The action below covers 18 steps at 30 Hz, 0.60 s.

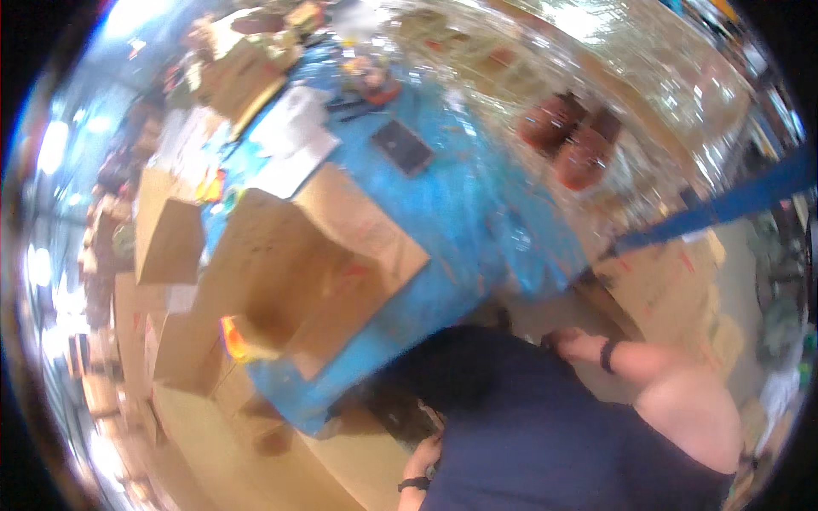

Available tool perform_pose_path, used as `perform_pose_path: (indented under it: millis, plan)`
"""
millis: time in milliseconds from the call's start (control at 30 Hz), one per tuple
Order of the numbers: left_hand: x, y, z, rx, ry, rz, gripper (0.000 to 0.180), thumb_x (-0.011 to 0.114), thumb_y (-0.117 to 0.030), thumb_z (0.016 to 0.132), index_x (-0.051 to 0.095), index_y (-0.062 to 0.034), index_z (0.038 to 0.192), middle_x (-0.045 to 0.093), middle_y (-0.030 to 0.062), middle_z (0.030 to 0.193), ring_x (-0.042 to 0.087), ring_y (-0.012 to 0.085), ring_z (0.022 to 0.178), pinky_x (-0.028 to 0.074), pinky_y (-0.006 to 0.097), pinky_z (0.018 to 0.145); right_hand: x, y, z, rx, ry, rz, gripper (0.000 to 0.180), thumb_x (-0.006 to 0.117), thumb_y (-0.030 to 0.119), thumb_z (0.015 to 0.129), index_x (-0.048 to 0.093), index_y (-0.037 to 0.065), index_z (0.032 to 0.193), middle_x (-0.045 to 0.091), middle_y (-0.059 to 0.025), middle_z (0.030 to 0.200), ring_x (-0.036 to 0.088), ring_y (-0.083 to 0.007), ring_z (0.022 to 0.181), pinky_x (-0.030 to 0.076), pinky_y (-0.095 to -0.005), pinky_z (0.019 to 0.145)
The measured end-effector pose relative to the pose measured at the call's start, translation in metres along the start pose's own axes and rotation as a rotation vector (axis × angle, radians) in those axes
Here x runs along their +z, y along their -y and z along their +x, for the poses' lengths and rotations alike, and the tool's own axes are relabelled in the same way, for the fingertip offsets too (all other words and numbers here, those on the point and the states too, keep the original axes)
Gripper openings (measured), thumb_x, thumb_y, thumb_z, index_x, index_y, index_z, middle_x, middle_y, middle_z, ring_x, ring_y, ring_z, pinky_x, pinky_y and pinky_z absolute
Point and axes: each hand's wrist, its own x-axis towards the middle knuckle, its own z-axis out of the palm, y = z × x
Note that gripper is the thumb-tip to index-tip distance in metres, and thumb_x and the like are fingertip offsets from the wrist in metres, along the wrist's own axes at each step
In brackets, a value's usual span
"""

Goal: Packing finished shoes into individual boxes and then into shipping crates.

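My left hand [422, 457], with a dark wristband, is low beside my navy shirt [545, 426]. Next to it is a dark flat thing [399, 415], partly covered by the shirt; the fingers are mostly hidden. On the other side of my body, my right hand [577, 345] looks closed, its fingers curled by a dark spot at the shirt's edge. What it grips is blurred. An open cardboard box [226, 264] with raised flaps stands to the left, over blue plastic sheeting [460, 213].
A dark rectangular thing [402, 146] and white paper [294, 145] lie on the sheeting. Brown shoes [588, 153] rest on clear wrap [648, 102] at the far right. A blue bar [724, 204] crosses the right side above cardboard [673, 281]. Cartons line the left.
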Motion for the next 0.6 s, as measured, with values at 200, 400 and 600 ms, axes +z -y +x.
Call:
perform_pose_path:
  millis: [200, 400, 600]
  plan:
    - [-0.116, -0.086, -0.056, 0.336, -0.722, -0.534, 0.027, 0.057, -0.013, 0.099, 0.066, 0.0004, 0.120, 0.071, 0.0106, 0.112, 0.068, 0.0207, 0.102, 0.052, 0.035, 0.092, -0.054, 0.192, -0.015, -0.496, 0.223, -0.806, 0.021, 0.059, 0.020, 0.091, 0.067, 0.008, 0.107, 0.070, -0.0125, 0.102, 0.069, -0.0333, 0.096, 0.056, -0.0461, 0.074]
    - [-0.220, -0.183, -0.055, 0.565, -1.379, -0.109, 0.034, 0.065, -0.008, 0.090, 0.063, -0.0023, 0.123, 0.066, 0.0155, 0.123, 0.061, 0.0301, 0.117, 0.045, 0.043, 0.106, -0.072, 0.301, 0.017, -1.217, -0.276, -0.628, 0.020, 0.065, 0.016, 0.090, 0.065, 0.011, 0.109, 0.063, -0.0076, 0.091, 0.066, -0.0275, 0.084, 0.055, -0.0400, 0.070]
    - [-0.226, -0.198, 0.002, 0.572, -1.372, 0.379, 0.044, 0.075, -0.012, 0.080, 0.063, -0.0117, 0.122, 0.065, 0.0092, 0.108, 0.059, 0.0293, 0.108, 0.041, 0.047, 0.103, -0.077, 0.320, 0.028, -1.225, -0.168, -0.617, 0.031, 0.070, 0.014, 0.085, 0.064, 0.009, 0.115, 0.062, -0.0080, 0.099, 0.065, -0.0297, 0.090, 0.055, -0.0397, 0.076]
